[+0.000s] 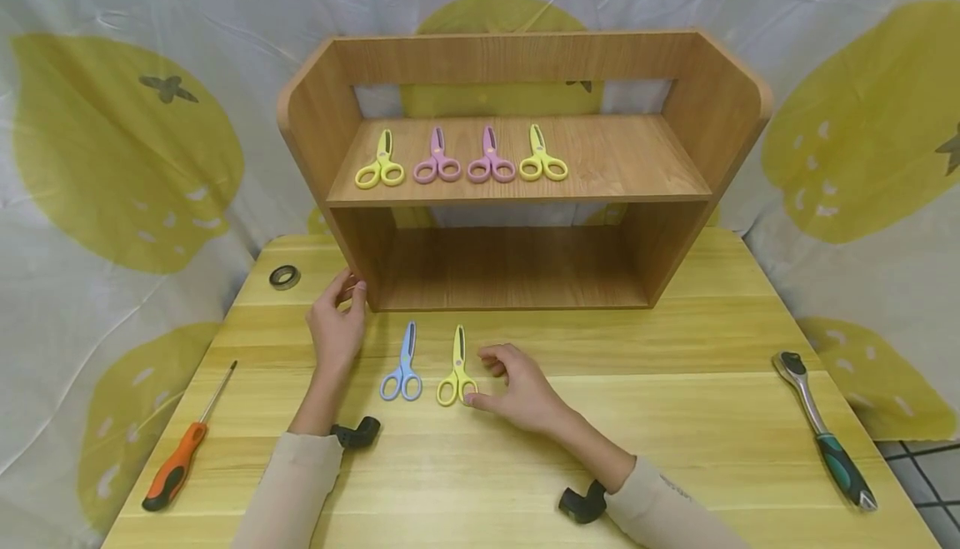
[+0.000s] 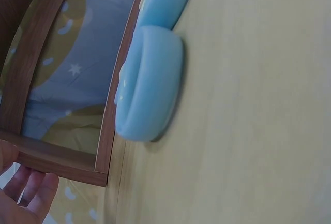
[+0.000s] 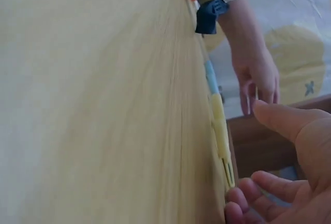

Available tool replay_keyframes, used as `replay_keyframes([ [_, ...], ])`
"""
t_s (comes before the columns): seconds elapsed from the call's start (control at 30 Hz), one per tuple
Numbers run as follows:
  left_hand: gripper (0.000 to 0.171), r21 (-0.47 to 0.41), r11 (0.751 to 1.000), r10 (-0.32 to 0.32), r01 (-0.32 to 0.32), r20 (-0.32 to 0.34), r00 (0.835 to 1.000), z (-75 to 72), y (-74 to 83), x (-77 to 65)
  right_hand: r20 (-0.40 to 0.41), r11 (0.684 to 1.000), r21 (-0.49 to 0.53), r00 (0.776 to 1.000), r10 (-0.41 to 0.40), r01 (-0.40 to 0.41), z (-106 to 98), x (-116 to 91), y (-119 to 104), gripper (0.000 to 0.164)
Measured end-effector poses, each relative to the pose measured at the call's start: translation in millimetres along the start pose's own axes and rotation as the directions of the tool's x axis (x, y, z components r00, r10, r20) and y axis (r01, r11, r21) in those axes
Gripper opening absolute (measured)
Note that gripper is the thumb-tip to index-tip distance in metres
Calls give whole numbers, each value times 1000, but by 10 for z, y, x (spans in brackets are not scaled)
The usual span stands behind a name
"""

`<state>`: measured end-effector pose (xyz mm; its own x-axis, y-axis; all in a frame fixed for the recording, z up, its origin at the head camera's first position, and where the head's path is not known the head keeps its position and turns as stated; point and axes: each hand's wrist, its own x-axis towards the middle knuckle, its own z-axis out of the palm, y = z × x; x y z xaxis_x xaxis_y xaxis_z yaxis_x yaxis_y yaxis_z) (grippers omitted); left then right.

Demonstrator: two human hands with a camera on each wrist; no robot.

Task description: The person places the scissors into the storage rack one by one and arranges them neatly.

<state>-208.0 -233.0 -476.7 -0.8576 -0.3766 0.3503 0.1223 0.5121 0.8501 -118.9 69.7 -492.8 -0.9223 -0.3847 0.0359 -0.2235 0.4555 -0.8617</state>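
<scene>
My left hand [image 1: 337,328] is at the lower left corner of the wooden shelf [image 1: 517,187], its loosely bent fingers right at the side panel. Beside it, blue scissors [image 1: 406,363] lie on the table, blades toward the shelf; their handle loops [image 2: 155,84] loom large in the left wrist view. Yellow scissors [image 1: 457,370] lie parallel to their right. My right hand [image 1: 521,391] is at these yellow scissors, thumb by the handle loop and fingers spread in a loose curve. In the right wrist view nothing is between the right hand's thumb and fingers [image 3: 279,188].
On the upper shelf, yellow scissors [image 1: 380,162], pink scissors [image 1: 437,157], more pink scissors [image 1: 491,157] and yellow scissors [image 1: 542,156] form a row. A tape roll [image 1: 285,277] and orange screwdriver [image 1: 180,453] lie left, a ratchet wrench [image 1: 825,432] right.
</scene>
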Motion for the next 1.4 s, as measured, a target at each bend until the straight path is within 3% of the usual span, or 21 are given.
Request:
replay_keyframes([
  [0.33, 34, 8, 1000, 1, -1, 7, 1000, -9, -22, 1, 10, 990, -137, 1000, -14, 15, 123, 20, 40, 72],
  [0.57, 34, 17, 1000, -20, 20, 8, 1000, -21, -5, -3, -22, 965, -260, 999, -25, 18, 230, 54, 39, 73],
  [0.73, 33, 14, 1000, -20, 19, 12, 1000, -14, 20, -10, -66, 953, -303, 997, -27, 6, 284, 70, 29, 66],
  [0.93, 33, 15, 1000, -14, 14, 7, 1000, -2, 13, -4, -95, 958, -286, 995, -9, -18, 267, 77, -28, 46],
  [1.1, 34, 6, 1000, -20, 20, 9, 1000, -3, 13, 8, -80, 965, -261, 997, 18, -39, 210, 90, -48, 41],
  [1.4, 38, 5, 1000, -30, 30, 23, 999, -14, -3, -13, -19, 998, -38, 999, 40, -41, 36, 89, -56, 38],
])
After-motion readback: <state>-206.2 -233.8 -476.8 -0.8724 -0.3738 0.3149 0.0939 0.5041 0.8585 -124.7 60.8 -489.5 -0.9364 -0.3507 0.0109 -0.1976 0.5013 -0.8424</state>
